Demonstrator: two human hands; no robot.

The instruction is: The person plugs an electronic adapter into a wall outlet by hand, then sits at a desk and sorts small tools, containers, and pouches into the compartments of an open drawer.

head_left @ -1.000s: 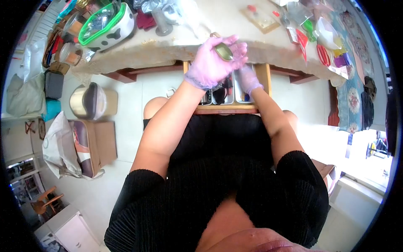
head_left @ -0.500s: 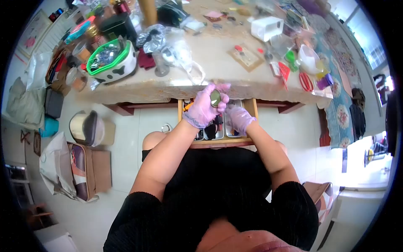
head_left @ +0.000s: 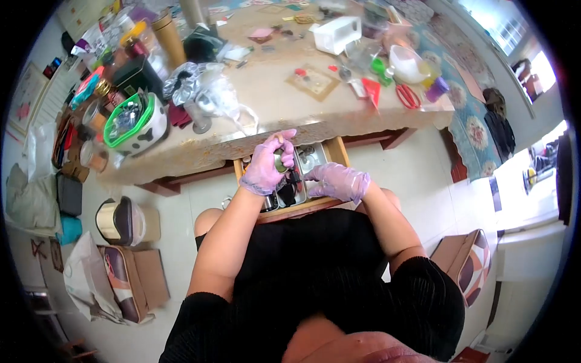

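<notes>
In a pale purple glove, my left hand (head_left: 270,163) is closed around a small round dark-green object (head_left: 279,161) over the open drawer (head_left: 341,152). Its exact kind is hard to make out behind the fingers. My right hand (head_left: 338,181), gloved the same way, reaches over the drawer's right side with fingers stretched to the left, and I see nothing held in it. Below the hands, white trays (head_left: 311,158) in the drawer hold several small items, among them a black object (head_left: 289,192).
Above the drawer, the cloth-covered table (head_left: 266,91) bears a green-rimmed basket (head_left: 158,124), a plastic bag (head_left: 221,97), a white holder (head_left: 337,35), red scissors (head_left: 408,97) and a purple-capped container (head_left: 437,89). A bin (head_left: 118,221) and a box (head_left: 151,278) stand on the floor to the left.
The view has shifted and turned. My left hand has rotated, so the round object's face is less visible. My right hand has come out of the drawer's tray and now points left.
</notes>
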